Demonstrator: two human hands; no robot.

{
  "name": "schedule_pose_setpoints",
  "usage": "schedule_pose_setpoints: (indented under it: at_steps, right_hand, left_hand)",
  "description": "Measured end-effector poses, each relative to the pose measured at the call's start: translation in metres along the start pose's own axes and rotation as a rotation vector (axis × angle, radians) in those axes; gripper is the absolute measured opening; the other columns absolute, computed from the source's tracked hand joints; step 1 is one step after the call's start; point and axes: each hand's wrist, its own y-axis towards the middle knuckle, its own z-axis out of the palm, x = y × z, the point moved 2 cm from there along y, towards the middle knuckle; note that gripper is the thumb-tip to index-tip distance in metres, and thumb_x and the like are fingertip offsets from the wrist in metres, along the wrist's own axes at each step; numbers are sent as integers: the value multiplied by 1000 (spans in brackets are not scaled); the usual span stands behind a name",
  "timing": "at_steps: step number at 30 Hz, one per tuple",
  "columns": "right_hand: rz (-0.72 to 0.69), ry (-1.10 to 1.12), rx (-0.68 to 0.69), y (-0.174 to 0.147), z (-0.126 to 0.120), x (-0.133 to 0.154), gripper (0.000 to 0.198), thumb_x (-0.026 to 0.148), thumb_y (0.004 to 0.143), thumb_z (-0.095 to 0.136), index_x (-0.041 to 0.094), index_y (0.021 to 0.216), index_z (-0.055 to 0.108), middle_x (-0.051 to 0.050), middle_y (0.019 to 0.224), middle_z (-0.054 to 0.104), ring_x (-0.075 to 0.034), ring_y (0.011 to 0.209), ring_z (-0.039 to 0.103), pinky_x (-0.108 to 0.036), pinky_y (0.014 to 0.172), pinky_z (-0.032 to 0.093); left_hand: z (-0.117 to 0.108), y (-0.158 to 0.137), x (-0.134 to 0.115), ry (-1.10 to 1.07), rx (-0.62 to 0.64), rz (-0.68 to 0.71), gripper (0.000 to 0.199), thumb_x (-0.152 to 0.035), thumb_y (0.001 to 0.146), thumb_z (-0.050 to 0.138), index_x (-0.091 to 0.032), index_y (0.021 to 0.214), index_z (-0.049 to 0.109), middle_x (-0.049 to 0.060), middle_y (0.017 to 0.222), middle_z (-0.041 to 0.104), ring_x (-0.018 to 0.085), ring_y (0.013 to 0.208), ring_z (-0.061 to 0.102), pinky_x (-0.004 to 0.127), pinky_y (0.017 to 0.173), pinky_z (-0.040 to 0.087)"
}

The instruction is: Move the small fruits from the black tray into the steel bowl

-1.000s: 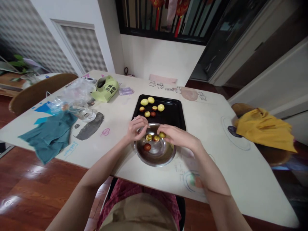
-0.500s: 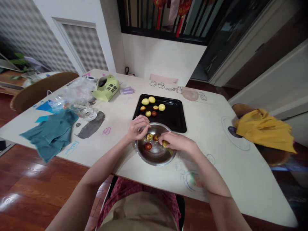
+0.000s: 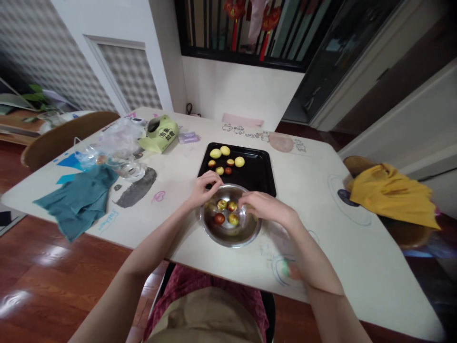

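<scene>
A shiny metal bowl point(image 3: 232, 240) stands near the front edge of the table. In it lie a dark red jujube point(image 3: 219, 218), a yellow-green one point(image 3: 233, 219) and two mottled ones, one of them a jujube point(image 3: 222, 205) at the left. My left hand point(image 3: 206, 188) grips the far left rim of the bowl between thumb and fingers. Over the right side of the bowl hovers my right hand point(image 3: 262, 206), its fingers bent but apart and nothing visible in them. Behind the bowl, a black tray point(image 3: 255, 176) carries several jujubes point(image 3: 220, 170) and larger pale yellow fruits point(image 3: 239, 162).
To the left on the table are a teal cloth point(image 3: 80, 200), a clear glass pitcher point(image 3: 130, 169), crumpled clear plastic and a green tissue box point(image 3: 162, 136). A purple packet point(image 3: 189, 137) lies beside the box. A yellow cloth point(image 3: 392, 195) hangs over a chair at the right.
My right hand has let go of a yellow-green jujube, which now rests on the bowl's bottom, and has risen slightly. My left hand stays at the rim.
</scene>
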Motion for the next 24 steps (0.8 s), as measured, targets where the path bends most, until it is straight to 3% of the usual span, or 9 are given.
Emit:
schedule_pose_setpoints:
  at_steps: [6,11,15,18,24]
  right_hand:
    - [-22,1,-25,3,0,4,27,1,86,65,23,99,74,-5,106,77,-23,96,72,-33,82,52]
    - [-47,-19,-210,17,-2,-5,21,12,96,63,22,110,74,-10,113,75,-28,108,70,-42,96,55]
    - [-59,4,-408,37,1,-33,36,13,102,51,22,132,69,-13,132,70,-30,125,65,-52,110,52]
    - [-76,83,-476,55,8,-60,53,9,101,47,27,149,60,-11,151,62,-28,141,56,-54,121,46]
    - [-10,65,-423,79,29,-99,82,-3,93,40,33,166,37,-5,174,35,-24,159,38,-56,127,38]
  left_hand:
    - [-2,-3,17,27,-71,-86,38,-45,105,58,-20,83,76,9,85,75,23,89,68,40,86,55]
    - [-3,-2,16,125,-94,-1,35,-39,106,56,-19,84,74,8,85,75,22,88,68,39,85,54]
    - [-5,-1,18,248,-120,8,28,-32,108,53,-18,95,73,9,95,76,23,97,68,42,93,54]
    - [-5,-4,28,310,-97,-59,30,-30,111,45,-17,115,71,12,114,75,24,112,67,45,104,54]
    - [2,-14,62,361,65,-131,41,-36,111,44,-20,145,60,14,146,66,27,141,59,51,122,48]
